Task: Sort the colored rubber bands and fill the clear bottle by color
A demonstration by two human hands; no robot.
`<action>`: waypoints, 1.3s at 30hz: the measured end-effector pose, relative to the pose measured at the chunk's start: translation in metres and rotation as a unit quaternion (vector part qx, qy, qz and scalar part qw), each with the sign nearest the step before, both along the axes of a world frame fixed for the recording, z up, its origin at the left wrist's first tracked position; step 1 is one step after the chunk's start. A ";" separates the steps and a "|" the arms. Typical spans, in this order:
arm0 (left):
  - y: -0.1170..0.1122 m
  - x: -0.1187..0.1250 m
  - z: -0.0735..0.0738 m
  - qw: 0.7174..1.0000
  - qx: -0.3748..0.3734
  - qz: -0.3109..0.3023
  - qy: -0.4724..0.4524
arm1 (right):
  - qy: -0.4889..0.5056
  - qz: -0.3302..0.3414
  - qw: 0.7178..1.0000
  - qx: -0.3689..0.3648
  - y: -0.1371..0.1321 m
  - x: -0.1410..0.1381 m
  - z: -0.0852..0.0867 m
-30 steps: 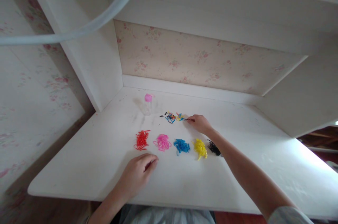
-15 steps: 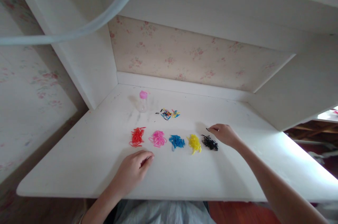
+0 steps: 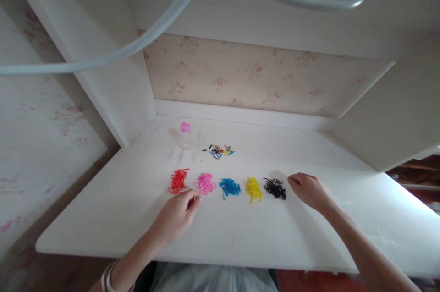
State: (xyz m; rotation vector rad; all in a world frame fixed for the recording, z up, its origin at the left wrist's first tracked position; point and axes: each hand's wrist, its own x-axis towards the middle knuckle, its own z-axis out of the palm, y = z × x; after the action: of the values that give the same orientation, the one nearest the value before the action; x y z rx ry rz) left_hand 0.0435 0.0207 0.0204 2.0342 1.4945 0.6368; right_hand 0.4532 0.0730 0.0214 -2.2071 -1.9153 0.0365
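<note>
Five heaps of small rubber bands lie in a row on the white desk. From left to right they are a red heap (image 3: 178, 181), a pink heap (image 3: 205, 183), a blue heap (image 3: 230, 187), a yellow heap (image 3: 253, 190) and a black heap (image 3: 275, 188). My left hand (image 3: 180, 212) rests loosely curled just in front of the red and pink heaps, with nothing visible in it. Right of the black heap is my right hand (image 3: 305, 189), its fingers curled closed; no band shows at the fingertips. Behind the row lies a small mixed-colour heap of bands (image 3: 220, 150).
A clear bottle with a pink lid (image 3: 185, 136) stands at the back left of the desk (image 3: 233, 232). A pale cable (image 3: 154, 30) hangs across the upper view. Side panels and a papered back wall (image 3: 240, 72) enclose the desk.
My right hand has moved right and nearer to me, away from above the black heap. The black rubber band that was at its fingertips no longer shows there. My left hand has hardly moved.
</note>
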 end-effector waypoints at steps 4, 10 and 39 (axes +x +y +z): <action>0.029 0.022 0.011 0.998 0.036 -0.017 0.045 | 0.077 -0.043 0.995 0.044 -0.004 0.002 -0.014; 0.090 0.061 0.020 0.982 0.044 0.014 0.186 | 0.230 -0.156 0.952 0.127 -0.014 0.005 -0.031; 0.172 0.088 0.006 0.953 0.029 -0.009 0.300 | 0.289 -0.118 0.941 0.131 -0.019 0.004 -0.034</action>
State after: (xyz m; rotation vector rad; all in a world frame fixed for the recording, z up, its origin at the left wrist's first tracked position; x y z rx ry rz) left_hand 0.1319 0.1930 0.0264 2.4149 1.7901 0.0381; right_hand 0.4576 0.0542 -0.0121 -1.9436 -1.2565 0.3324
